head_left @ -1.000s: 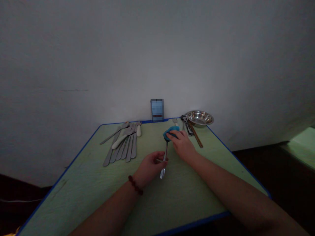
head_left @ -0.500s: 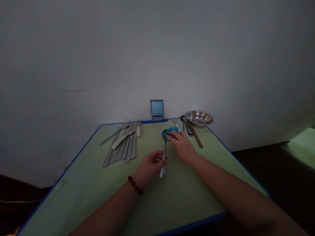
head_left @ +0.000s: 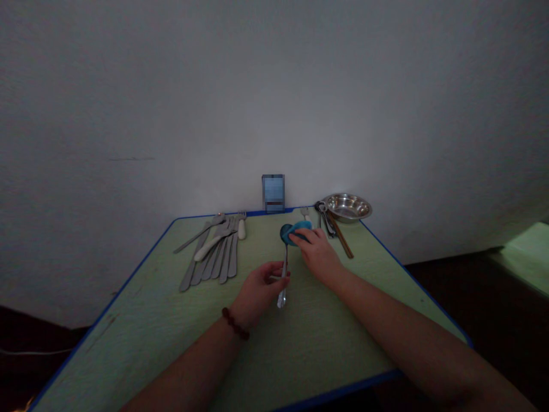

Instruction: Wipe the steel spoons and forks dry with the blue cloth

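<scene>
My left hand (head_left: 259, 289), with a bead bracelet at the wrist, pinches the handle of a metal spoon (head_left: 283, 278) held over the green table (head_left: 141, 320). The spoon's bowl points away from me. My right hand (head_left: 318, 252) presses a blue cloth (head_left: 293, 232) round the spoon's bowl. Both hands are closed.
A row of several metal knives, spoons and forks (head_left: 214, 249) lies at the back left. A steel bowl (head_left: 347, 206), a few utensils and brown chopsticks (head_left: 341, 234) sit at the back right. A small blurred card (head_left: 273, 193) leans on the wall.
The cloth and my right hand have shifted slightly left along the spoon's bowl. The left hand and spoon have hardly moved.
</scene>
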A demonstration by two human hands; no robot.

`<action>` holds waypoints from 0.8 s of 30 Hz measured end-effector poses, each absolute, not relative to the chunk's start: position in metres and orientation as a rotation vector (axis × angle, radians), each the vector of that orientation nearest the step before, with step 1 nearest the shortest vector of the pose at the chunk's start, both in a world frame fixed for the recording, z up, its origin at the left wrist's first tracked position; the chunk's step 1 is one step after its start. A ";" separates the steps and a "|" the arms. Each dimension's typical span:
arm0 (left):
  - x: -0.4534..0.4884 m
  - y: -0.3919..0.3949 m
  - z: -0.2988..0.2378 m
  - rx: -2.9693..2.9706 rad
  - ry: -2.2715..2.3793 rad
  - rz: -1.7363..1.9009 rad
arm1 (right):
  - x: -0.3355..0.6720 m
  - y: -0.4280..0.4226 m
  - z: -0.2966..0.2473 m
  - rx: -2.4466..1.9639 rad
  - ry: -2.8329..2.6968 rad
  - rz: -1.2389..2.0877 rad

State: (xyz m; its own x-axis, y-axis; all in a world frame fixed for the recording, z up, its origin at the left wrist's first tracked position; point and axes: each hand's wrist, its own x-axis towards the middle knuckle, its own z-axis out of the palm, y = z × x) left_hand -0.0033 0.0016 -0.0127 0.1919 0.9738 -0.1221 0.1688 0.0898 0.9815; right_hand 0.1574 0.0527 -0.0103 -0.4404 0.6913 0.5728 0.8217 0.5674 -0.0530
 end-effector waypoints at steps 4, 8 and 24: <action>-0.003 0.002 -0.013 1.327 1.233 0.901 | 0.158 0.054 -0.011 -1.218 -2.251 -0.319; -0.003 0.003 -0.013 1.322 1.221 0.899 | 0.159 0.053 -0.009 -1.227 -2.241 -0.327; -0.004 0.002 -0.013 1.330 1.166 0.883 | 0.160 0.053 -0.009 -1.278 -2.159 -0.330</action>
State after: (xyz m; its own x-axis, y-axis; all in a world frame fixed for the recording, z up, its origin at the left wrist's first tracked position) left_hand -0.0041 0.0020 -0.0133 0.2364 0.9639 -0.1224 0.1434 0.0900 0.9856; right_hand 0.1604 0.0533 -0.0088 -0.3551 0.7088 0.6095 0.8585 0.5053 -0.0873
